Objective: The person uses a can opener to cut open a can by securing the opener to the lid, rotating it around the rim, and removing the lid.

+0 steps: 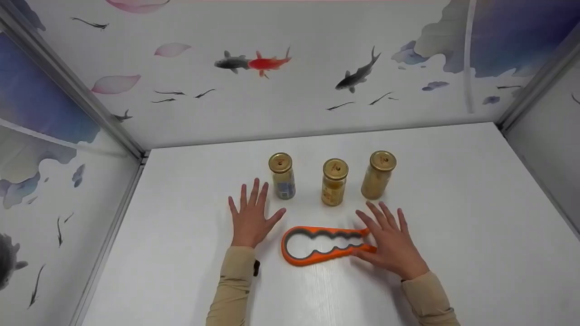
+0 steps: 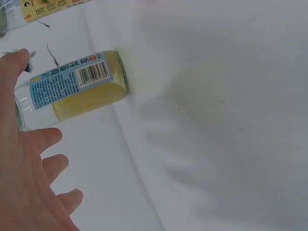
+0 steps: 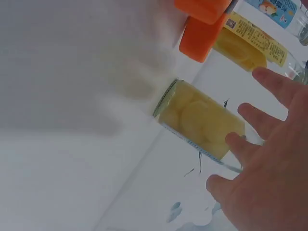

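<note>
Left hand (image 1: 251, 222): spread wide, holding nothing, just beside left jar (image 1: 283, 181).
Right hand (image 1: 392, 246): spread wide over the opener's handle ends; touching or not, impossible to tell.
Orange opener (image 1: 317, 259): lying between both hands, loop toward the table's (image 1: 181, 181) left edge.
Middle jar (image 1: 334, 183), right jar (image 1: 378, 176): upright, gold-lidded, toward the back edge.

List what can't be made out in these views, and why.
Lid markings on the left jar, middle jar and right jar, head view: too small and blurred to read.
Handle ends of the orange opener, head view: partly behind the right hand; contact unclear.
Most of the orange opener, right wrist view: cut off by the top edge.
Right jar's label, right wrist view: nearly edge-on, unreadable.
</note>
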Demonstrator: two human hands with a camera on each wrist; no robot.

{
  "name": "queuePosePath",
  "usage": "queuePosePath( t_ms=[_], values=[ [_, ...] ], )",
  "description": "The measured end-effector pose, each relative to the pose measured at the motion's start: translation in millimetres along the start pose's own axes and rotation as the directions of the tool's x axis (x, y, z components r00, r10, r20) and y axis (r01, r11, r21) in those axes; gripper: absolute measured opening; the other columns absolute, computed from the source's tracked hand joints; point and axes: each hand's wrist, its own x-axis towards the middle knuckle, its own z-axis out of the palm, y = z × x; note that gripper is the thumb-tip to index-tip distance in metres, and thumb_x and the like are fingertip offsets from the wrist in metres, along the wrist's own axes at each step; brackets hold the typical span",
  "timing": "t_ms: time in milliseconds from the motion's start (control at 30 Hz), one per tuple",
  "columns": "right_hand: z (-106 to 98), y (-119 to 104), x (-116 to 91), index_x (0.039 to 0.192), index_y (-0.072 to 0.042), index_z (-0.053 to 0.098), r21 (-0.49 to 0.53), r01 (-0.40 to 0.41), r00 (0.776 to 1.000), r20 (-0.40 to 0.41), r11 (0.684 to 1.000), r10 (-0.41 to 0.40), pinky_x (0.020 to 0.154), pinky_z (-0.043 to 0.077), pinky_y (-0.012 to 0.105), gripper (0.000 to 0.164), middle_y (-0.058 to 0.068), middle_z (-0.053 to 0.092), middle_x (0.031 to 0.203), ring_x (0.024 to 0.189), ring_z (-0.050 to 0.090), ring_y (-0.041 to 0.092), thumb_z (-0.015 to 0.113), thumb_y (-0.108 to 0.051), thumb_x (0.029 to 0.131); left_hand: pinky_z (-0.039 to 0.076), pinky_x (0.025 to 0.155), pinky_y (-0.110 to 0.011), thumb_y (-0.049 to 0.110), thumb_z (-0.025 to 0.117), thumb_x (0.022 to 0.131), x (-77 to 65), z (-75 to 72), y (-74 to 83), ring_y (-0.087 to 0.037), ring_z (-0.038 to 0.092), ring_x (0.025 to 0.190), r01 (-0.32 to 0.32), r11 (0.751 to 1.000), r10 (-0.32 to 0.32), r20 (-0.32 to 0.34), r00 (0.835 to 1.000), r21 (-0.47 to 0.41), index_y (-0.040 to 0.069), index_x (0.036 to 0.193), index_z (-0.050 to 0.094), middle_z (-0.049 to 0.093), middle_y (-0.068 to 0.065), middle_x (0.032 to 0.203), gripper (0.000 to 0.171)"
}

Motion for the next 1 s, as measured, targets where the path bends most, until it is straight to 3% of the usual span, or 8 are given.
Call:
queuePosePath(
  t_ms=[300, 433, 533, 667, 767, 867, 1000],
  values=[
    [12, -15, 19, 0.138, -0.004, 0.048, 0.082, 0.090, 0.980, 0.168, 0.992, -0.103, 0.108, 0.027, 0.055, 0.078, 0.020, 0.044, 0.141, 0.131, 0.039, 0.037, 0.084, -0.028, 0.074, 0.005, 0.112, -0.059, 0.058, 0.064, 0.085, 32.0, -1.2, 3.4, -0.036, 0.014, 0.144, 0.001, 0.992, -0.001, 0.000, 1.000, -0.130, 0.004, 0.152, 0.027, 0.023, -0.014, 0.157, 0.094],
    [19, -20, 23, 0.134, -0.003, 0.051, 0.066, 0.082, 0.975, 0.202, 0.994, -0.093, 0.101, 0.035, 0.055, 0.071, 0.018, 0.050, 0.134, 0.122, 0.047, 0.036, 0.084, -0.022, 0.074, 0.013, 0.112, -0.056, 0.044, 0.076, 0.081, 47.0, 1.7, 2.9, -0.039, 0.024, 0.140, -0.014, 0.962, 0.013, -0.006, 1.000, -0.272, -0.004, 0.147, 0.032, 0.033, -0.022, 0.150, 0.093],
    [21, -23, 26, 0.130, -0.003, 0.055, 0.022, 0.065, 0.971, 0.231, 0.998, -0.068, 0.097, 0.038, 0.054, 0.065, 0.015, 0.054, 0.127, 0.114, 0.051, 0.033, 0.084, -0.021, 0.074, 0.020, 0.113, -0.050, 0.030, 0.080, 0.080, 56.9, 3.6, 2.7, -0.037, 0.030, 0.138, 0.012, 0.885, -0.005, 0.015, 1.000, -0.465, -0.005, 0.146, 0.033, 0.036, -0.023, 0.148, 0.088],
    [21, -24, 29, 0.125, -0.002, 0.059, -0.024, 0.079, 0.964, 0.255, 0.997, -0.071, 0.093, 0.040, 0.053, 0.061, 0.013, 0.057, 0.118, 0.105, 0.053, 0.031, 0.085, -0.022, 0.073, 0.026, 0.111, -0.043, 0.018, 0.080, 0.080, 65.4, 5.8, 4.4, -0.033, 0.033, 0.137, 0.069, 0.723, -0.047, 0.051, 0.998, -0.687, 0.000, 0.146, 0.034, 0.038, -0.018, 0.148, 0.083],
    [20, -24, 31, 0.123, -0.001, 0.060, -0.038, 0.094, 0.959, 0.271, 0.995, -0.080, 0.092, 0.041, 0.052, 0.060, 0.012, 0.058, 0.115, 0.103, 0.053, 0.031, 0.085, -0.024, 0.073, 0.029, 0.110, -0.045, 0.014, 0.080, 0.080, 68.8, 7.9, 7.9, -0.034, 0.034, 0.136, 0.088, 0.623, -0.052, 0.071, 0.996, -0.777, 0.003, 0.146, 0.035, 0.040, -0.016, 0.147, 0.080],
    [20, -23, 33, 0.120, -0.002, 0.061, -0.046, 0.100, 0.955, 0.284, 0.994, -0.083, 0.090, 0.042, 0.051, 0.058, 0.010, 0.058, 0.112, 0.101, 0.054, 0.030, 0.085, -0.025, 0.073, 0.031, 0.109, -0.046, 0.014, 0.079, 0.081, 72.9, 10.9, 11.6, -0.034, 0.036, 0.135, 0.122, 0.559, -0.060, 0.107, 0.992, -0.820, 0.005, 0.146, 0.034, 0.042, -0.015, 0.145, 0.080],
    [20, -23, 36, 0.116, -0.005, 0.062, -0.043, 0.090, 0.952, 0.298, 0.995, -0.073, 0.087, 0.044, 0.048, 0.054, 0.007, 0.058, 0.108, 0.098, 0.053, 0.027, 0.085, -0.025, 0.072, 0.033, 0.108, -0.044, 0.015, 0.079, 0.080, 79.9, 14.9, 14.5, -0.029, 0.040, 0.132, 0.154, 0.528, -0.087, 0.128, 0.988, -0.835, 0.006, 0.147, 0.034, 0.045, -0.014, 0.142, 0.081]
  ],
)
